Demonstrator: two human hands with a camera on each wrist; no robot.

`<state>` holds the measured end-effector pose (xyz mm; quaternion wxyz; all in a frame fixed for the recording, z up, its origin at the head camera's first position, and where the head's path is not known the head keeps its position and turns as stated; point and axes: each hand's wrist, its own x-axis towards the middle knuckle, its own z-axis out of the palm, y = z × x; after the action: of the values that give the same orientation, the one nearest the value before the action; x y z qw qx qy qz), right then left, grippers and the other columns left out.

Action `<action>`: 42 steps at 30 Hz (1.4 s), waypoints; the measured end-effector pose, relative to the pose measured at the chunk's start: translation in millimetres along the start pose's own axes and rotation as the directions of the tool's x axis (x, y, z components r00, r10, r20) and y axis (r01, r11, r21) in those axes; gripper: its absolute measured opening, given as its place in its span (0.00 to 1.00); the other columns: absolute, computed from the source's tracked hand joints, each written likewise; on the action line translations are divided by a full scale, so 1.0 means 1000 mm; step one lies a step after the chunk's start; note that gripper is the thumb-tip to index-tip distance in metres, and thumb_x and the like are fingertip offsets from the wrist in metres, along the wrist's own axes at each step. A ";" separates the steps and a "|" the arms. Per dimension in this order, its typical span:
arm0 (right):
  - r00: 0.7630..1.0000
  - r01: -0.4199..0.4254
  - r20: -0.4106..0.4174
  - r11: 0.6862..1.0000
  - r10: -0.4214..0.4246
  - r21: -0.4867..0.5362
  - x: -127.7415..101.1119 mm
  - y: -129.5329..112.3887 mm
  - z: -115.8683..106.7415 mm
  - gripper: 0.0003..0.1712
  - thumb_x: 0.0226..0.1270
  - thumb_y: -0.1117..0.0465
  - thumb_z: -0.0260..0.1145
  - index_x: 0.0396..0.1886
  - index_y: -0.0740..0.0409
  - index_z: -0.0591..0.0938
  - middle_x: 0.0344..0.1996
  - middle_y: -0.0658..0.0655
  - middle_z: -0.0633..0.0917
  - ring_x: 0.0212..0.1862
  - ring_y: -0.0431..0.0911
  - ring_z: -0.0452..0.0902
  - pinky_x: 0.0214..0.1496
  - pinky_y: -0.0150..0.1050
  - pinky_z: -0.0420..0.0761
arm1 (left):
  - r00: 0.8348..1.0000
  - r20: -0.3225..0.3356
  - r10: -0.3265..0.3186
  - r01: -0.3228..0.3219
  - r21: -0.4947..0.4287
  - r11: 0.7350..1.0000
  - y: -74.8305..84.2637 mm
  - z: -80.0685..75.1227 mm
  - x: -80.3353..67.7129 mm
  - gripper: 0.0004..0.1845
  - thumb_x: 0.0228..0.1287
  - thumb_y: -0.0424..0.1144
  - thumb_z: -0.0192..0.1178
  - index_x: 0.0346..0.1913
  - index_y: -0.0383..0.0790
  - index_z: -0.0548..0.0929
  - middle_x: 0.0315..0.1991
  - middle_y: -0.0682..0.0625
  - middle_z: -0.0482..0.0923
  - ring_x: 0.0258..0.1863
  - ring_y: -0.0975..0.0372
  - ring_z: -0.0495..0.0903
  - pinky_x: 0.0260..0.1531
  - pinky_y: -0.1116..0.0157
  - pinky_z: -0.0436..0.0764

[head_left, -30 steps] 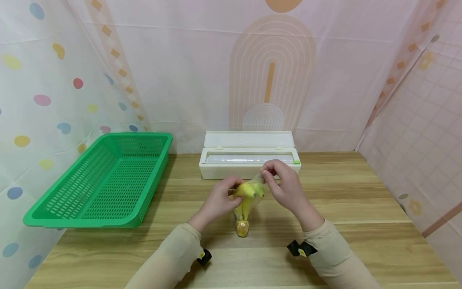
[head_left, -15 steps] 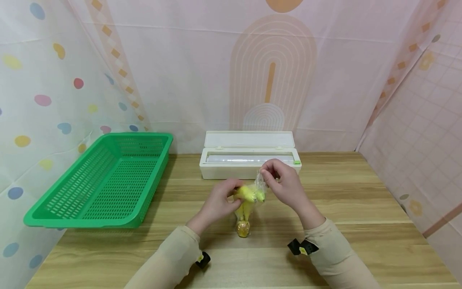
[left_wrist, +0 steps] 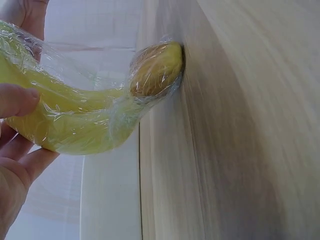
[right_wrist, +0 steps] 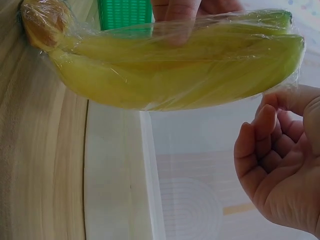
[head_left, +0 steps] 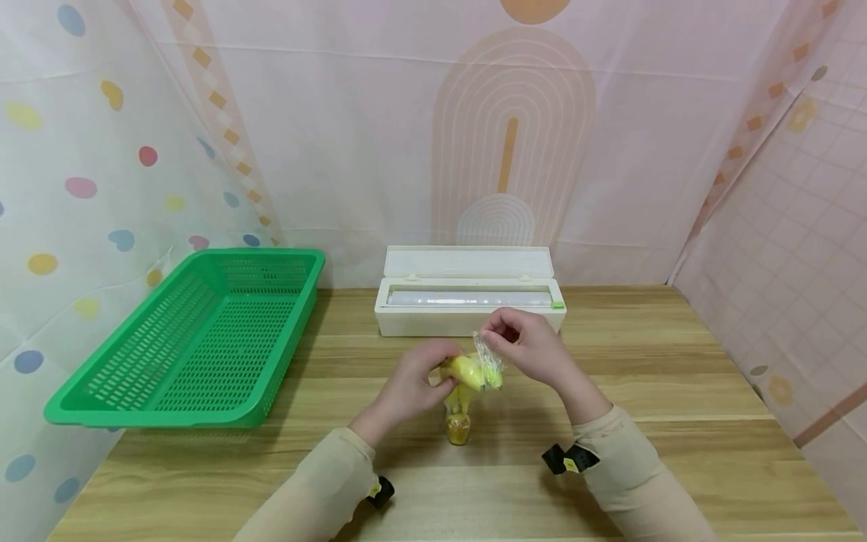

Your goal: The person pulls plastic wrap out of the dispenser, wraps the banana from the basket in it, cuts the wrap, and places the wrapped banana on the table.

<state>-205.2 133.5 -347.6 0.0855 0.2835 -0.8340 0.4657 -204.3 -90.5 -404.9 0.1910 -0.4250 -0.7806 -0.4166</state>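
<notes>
A small bunch of bananas (head_left: pixel 467 371), green at the tips, is wrapped in clear cling film (head_left: pixel 486 352). Its brown stem end (left_wrist: pixel 157 70) rests on the wooden table, and the fruit rises from there. My left hand (head_left: pixel 409 380) grips the bananas around the middle, thumb on the near side and fingers behind. At the tips, my right hand (head_left: pixel 531 348) pinches a gathered, wrinkled edge of the film between thumb and forefinger. In the right wrist view the other fingers of the right hand (right_wrist: pixel 280 155) are curled beside the banana tips.
Behind the hands stands a white film dispenser box (head_left: pixel 469 324), lid raised, with a roll of film (head_left: pixel 467 299) inside. A green plastic basket (head_left: pixel 287 361) sits at the left. Patterned fabric (head_left: pixel 325 135) hangs along the table's back and sides.
My right hand has drawn the film edge slightly down and left over the banana tips, bunching it. The tips have tilted a little lower; the left hand keeps its hold.
</notes>
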 end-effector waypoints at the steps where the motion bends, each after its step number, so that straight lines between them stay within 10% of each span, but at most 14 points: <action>1: 1.000 -0.003 0.016 1.000 0.003 0.002 0.000 0.000 0.000 0.02 0.68 0.65 0.67 0.34 0.59 0.83 0.26 0.48 0.79 0.28 0.42 0.73 0.30 0.33 0.75 | 1.000 0.001 0.008 -0.008 0.001 1.000 0.000 0.000 0.000 0.19 0.47 0.18 0.70 0.43 0.36 0.81 0.42 0.48 0.82 0.38 0.61 0.78 0.38 0.65 0.81; 13: 0.982 -0.024 0.188 1.000 0.021 0.015 0.005 -0.002 -0.005 0.03 0.65 0.66 0.68 0.31 0.58 0.84 0.24 0.47 0.79 0.26 0.41 0.69 0.27 0.31 0.70 | 0.990 -0.010 0.140 -0.140 0.043 0.989 0.002 0.002 0.000 0.24 0.46 0.18 0.71 0.48 0.35 0.81 0.47 0.43 0.82 0.47 0.54 0.81 0.51 0.63 0.81; 22: 0.927 -0.099 0.367 0.995 0.083 0.027 0.009 0.002 -0.015 0.05 0.64 0.63 0.69 0.31 0.59 0.84 0.23 0.47 0.79 0.27 0.40 0.70 0.28 0.31 0.72 | 0.969 -0.004 0.248 -0.247 0.090 0.965 0.004 0.005 0.000 0.26 0.45 0.18 0.70 0.50 0.34 0.78 0.48 0.42 0.81 0.50 0.52 0.80 0.56 0.65 0.77; 32: 0.829 -0.193 0.532 0.981 0.174 -0.020 0.020 -0.005 -0.020 0.04 0.64 0.64 0.66 0.30 0.59 0.81 0.24 0.48 0.77 0.28 0.40 0.70 0.31 0.32 0.71 | 0.965 0.003 0.262 -0.256 0.219 0.941 0.009 0.009 -0.001 0.25 0.45 0.20 0.72 0.49 0.33 0.78 0.48 0.42 0.81 0.50 0.52 0.81 0.56 0.66 0.78; 42: 0.814 -0.218 0.544 0.975 0.202 -0.036 0.024 -0.006 -0.017 0.01 0.60 0.66 0.63 0.31 0.60 0.79 0.24 0.49 0.75 0.28 0.40 0.68 0.30 0.31 0.69 | 0.960 -0.022 0.281 -0.259 0.322 0.911 0.013 0.010 -0.002 0.29 0.44 0.21 0.72 0.52 0.35 0.76 0.47 0.43 0.80 0.47 0.54 0.81 0.53 0.66 0.80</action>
<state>-223.4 135.6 -324.5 -0.2108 0.3116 -0.8433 0.3839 -192.0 -78.9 -405.6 0.3386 -0.4782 -0.7639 -0.2702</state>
